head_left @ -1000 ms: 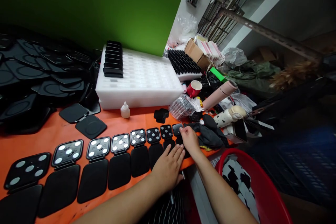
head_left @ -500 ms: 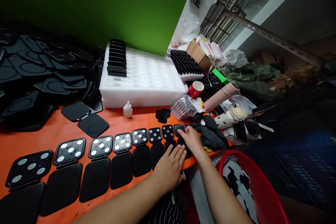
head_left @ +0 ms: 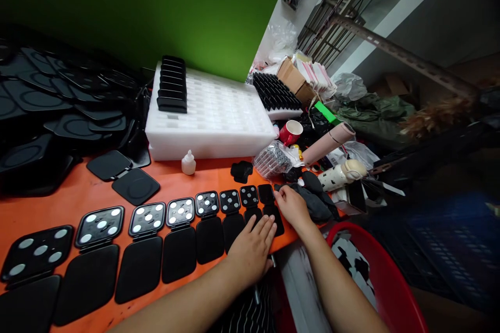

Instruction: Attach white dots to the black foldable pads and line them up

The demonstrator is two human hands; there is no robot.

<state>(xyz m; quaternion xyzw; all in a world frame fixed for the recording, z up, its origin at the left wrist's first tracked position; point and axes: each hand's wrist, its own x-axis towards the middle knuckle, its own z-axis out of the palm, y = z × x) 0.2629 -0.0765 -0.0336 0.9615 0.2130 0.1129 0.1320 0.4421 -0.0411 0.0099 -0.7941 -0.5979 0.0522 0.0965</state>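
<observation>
A row of hinged black devices runs along the front of the orange table [head_left: 172, 169]. Several have upper squares with round white dots, such as this dotted panel [head_left: 180, 211]. At the right end, the last upper square [head_left: 266, 194] shows a plain dark face. My left hand [head_left: 252, 244] lies flat with fingers spread over the lower pads near that end, holding nothing. Beside the last square's right edge is my right hand [head_left: 287, 203], its thumb and fingertips close together; what they pinch, if anything, is too small to tell.
Behind stands a white foam block [head_left: 211, 140] holding black pieces, with a small bottle [head_left: 188, 163] before it. A pile of black devices [head_left: 35, 114] fills the left. A red mug [head_left: 291, 132], tumbler [head_left: 328, 144], flask [head_left: 344, 176] and red tub [head_left: 394, 281] are at right.
My right hand has shifted slightly right, off the last upper square, uncovering more of it. My left hand stays nearly in place. The view has shifted a little.
</observation>
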